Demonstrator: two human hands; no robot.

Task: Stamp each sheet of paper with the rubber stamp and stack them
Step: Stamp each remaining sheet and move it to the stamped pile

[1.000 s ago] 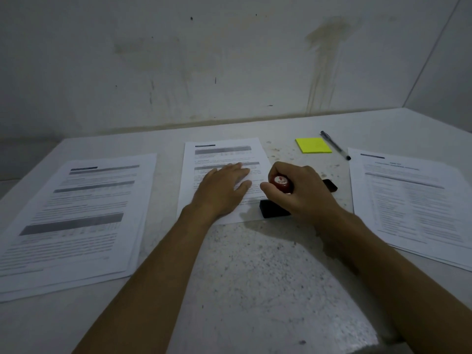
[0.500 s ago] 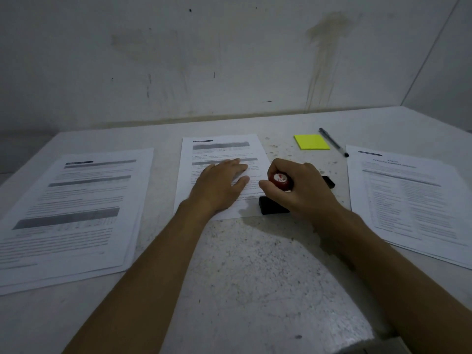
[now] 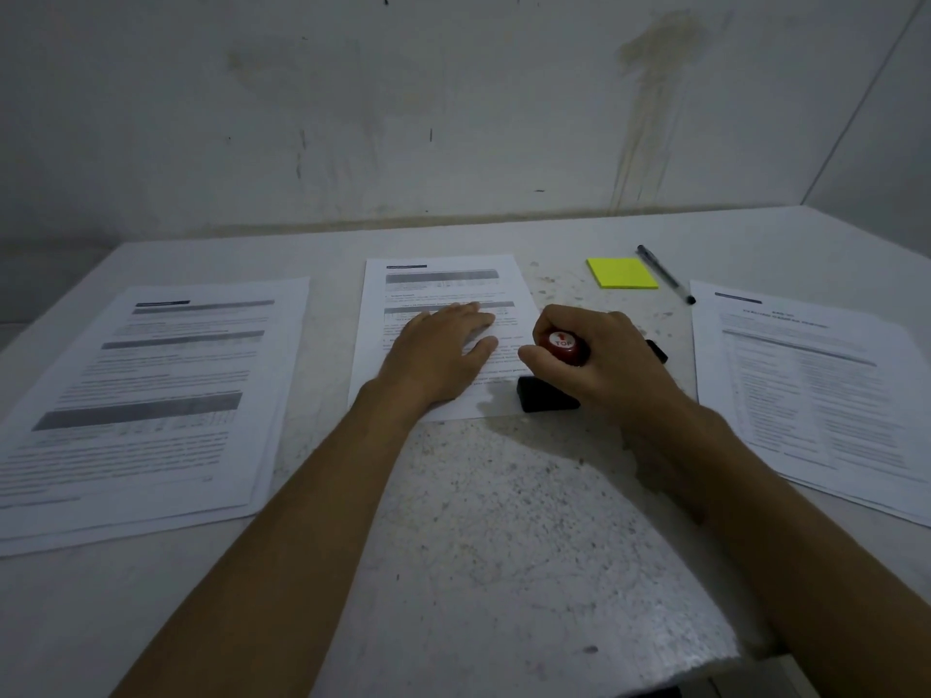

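Stained, pale walls meet in a corner behind a speckled stone table (image 3: 493, 521), which is dimly lit. At its middle lies a single printed sheet (image 3: 443, 294), and the left hand (image 3: 436, 352) rests flat on it, fingers straight and together, thumb out to the right, holding nothing.

Just right of that hand, the right hand (image 3: 602, 365) has its fingers and thumb curled round the rubber stamp (image 3: 563, 345), whose rounded red top carries a white label reading TOP and shows between thumb and forefinger. The stamp's black base (image 3: 544, 395) sits at the near right corner of the middle sheet, partly over the paper's edge; whether it is pressed onto the paper or only touching it cannot be told. A small black object (image 3: 657, 351) pokes out from behind the right hand on the table; most of it is hidden.

On the left side of the table lies a stack of printed sheets (image 3: 146, 395), slightly fanned so lower edges show. On the right side lies another pile of printed sheets (image 3: 826, 380). Toward the wall, between the middle sheet and the right pile, sits a yellow sticky-note pad (image 3: 622, 273), with a black pen (image 3: 665, 274) lying just beside it at a slant.
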